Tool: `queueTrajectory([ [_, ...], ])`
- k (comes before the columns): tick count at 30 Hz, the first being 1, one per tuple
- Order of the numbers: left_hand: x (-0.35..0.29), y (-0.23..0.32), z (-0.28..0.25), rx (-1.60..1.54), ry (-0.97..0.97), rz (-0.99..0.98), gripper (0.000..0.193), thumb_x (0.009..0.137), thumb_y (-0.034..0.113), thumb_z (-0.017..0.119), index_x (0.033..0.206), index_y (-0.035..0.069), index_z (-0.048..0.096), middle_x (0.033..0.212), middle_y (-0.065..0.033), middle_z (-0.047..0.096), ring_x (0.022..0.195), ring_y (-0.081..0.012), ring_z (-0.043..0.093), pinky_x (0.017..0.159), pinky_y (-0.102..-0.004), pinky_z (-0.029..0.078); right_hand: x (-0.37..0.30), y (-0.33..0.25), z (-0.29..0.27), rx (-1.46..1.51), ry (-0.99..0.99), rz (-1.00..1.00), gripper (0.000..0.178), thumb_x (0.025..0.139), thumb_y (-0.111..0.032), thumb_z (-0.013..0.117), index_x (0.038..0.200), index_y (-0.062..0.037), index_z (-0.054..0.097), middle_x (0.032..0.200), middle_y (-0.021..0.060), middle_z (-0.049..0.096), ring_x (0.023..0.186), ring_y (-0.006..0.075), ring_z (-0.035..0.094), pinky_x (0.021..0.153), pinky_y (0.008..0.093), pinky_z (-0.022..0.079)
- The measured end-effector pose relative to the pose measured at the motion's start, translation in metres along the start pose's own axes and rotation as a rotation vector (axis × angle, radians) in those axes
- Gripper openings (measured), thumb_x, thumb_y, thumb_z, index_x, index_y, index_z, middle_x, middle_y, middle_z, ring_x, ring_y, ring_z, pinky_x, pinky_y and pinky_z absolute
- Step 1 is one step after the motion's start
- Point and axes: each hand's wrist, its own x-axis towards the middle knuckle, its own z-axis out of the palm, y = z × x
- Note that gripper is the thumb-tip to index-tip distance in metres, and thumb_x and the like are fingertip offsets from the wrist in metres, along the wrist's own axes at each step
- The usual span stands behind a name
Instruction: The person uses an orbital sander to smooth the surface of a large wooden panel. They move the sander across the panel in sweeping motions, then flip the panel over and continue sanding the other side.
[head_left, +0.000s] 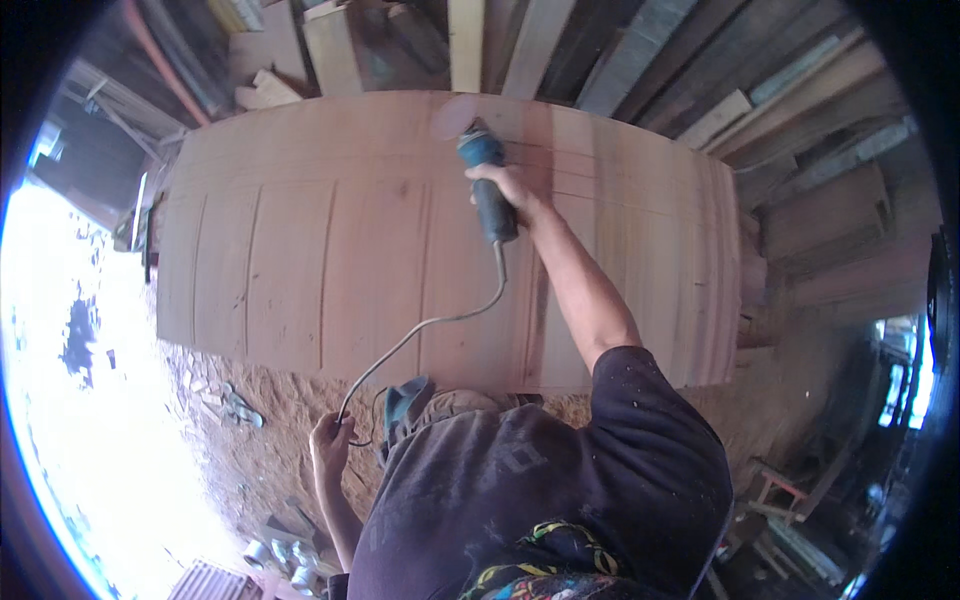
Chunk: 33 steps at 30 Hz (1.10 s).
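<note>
Sanding disc (456, 118) blurred, contact unclear; angle grinder (494, 213) near wooden panel's (380, 260) far edge. Right arm outstretched, right hand (512, 188) wrapped around grinder body. Left hand (329, 445) low beyond near edge, curled around power cord (430, 322); fingertips indistinct.

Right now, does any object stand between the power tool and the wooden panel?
Nothing visible does: the right hand holds the power tool over the wooden panel, its cord leading to the left hand.

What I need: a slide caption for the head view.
Right hand grips a blue grinder over a wooden panel; left hand holds its cord.
</note>
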Motion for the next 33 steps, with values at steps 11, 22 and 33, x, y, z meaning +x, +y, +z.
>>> queueTrajectory([
  [11,-0.048,-0.132,-0.083,-0.103,0.155,-0.174,0.028,0.101,0.014,0.084,0.124,-0.001,0.080,0.091,-0.0049,0.080,0.082,-0.0112,0.075,0.074,-0.0287,0.058,-0.035,0.093,0.309,-0.356,-0.537,0.062,0.049,0.088,-0.037,0.087,0.116,-0.0008,0.069,0.089,0.0097,0.073,0.071,0.0174,0.073,0.063,0.0345,0.061],
  [22,-0.075,-0.181,-0.124,-0.255,0.295,-0.214,0.032,0.098,0.016,0.088,0.125,0.001,0.080,0.091,-0.0038,0.080,0.081,-0.0103,0.073,0.074,-0.0289,0.058,-0.016,0.126,0.386,-0.143,-0.492,-0.009,0.049,0.097,-0.037,0.086,0.120,-0.0006,0.063,0.092,0.0089,0.069,0.073,0.0186,0.075,0.061,0.0338,0.065],
  [33,-0.048,-0.180,-0.140,-0.394,0.252,-0.174,0.036,0.096,0.022,0.092,0.124,0.003,0.080,0.089,-0.0008,0.079,0.074,-0.0060,0.068,0.064,-0.0258,0.052,0.065,0.083,0.346,0.657,-0.587,0.000,0.094,0.110,-0.086,0.029,0.128,0.0002,0.063,0.106,0.0149,0.070,0.091,0.0288,0.067,0.076,0.0428,0.062],
])
